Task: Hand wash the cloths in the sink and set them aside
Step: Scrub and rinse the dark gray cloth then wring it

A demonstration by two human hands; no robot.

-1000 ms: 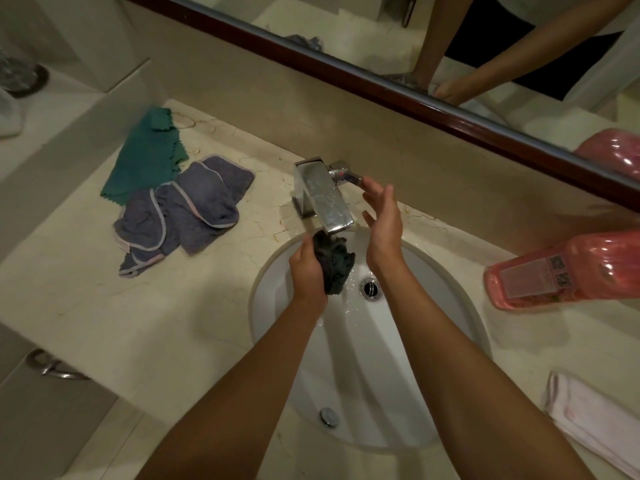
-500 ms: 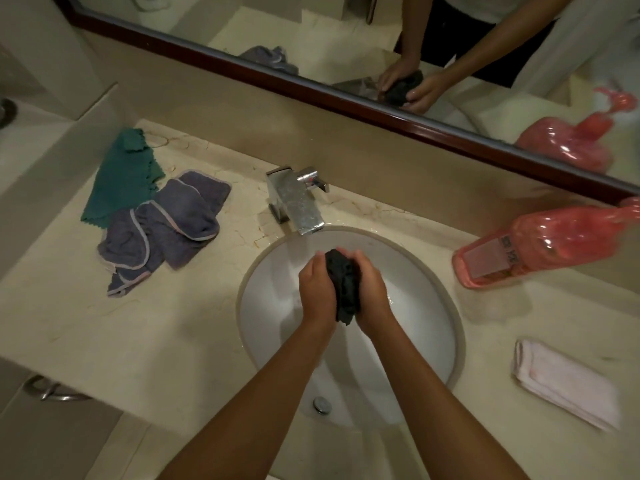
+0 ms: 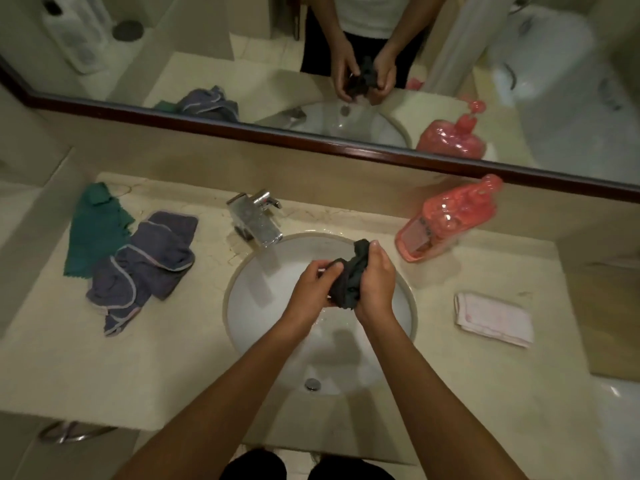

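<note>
Hands meet over the white oval sink (image 3: 263, 306), both wrapped around one dark cloth (image 3: 349, 278). The left hand (image 3: 317, 282) pinches the cloth's left end between thumb and curled fingers, while the right hand (image 3: 377, 282) has its fingers curled round the bunched middle, with a tuft of fabric sticking up above the thumb. The cloth is wadded and twisted, held above the basin and clear of the porcelain, a little right of the chrome faucet (image 3: 256, 220), whose spout reaches over the back rim. Drops or a wet patch glisten on the bowl just under the hands. The overflow cap (image 3: 312, 384) shows on the near wall of the basin between the forearms.

On the beige stone counter (image 3: 138, 368) to the left lies a green cloth (image 3: 93, 230), spread flat, with a crumpled grey-purple cloth with pale trim (image 3: 145, 268) overlapping its right edge. To the right of the sink, a folded pale pink cloth (image 3: 493, 318) sits flat on the counter, well apart from the basin. Behind it, near the back wall, a pink pump bottle (image 3: 446, 223) stands beside the sink's far right rim. A dark wood-framed mirror (image 3: 207, 64) runs along the wall above and reflects the hands, the dark cloth, the bottle and the grey-purple cloth. A metal ring (image 3: 65, 433) hangs below the counter edge at lower left.
</note>
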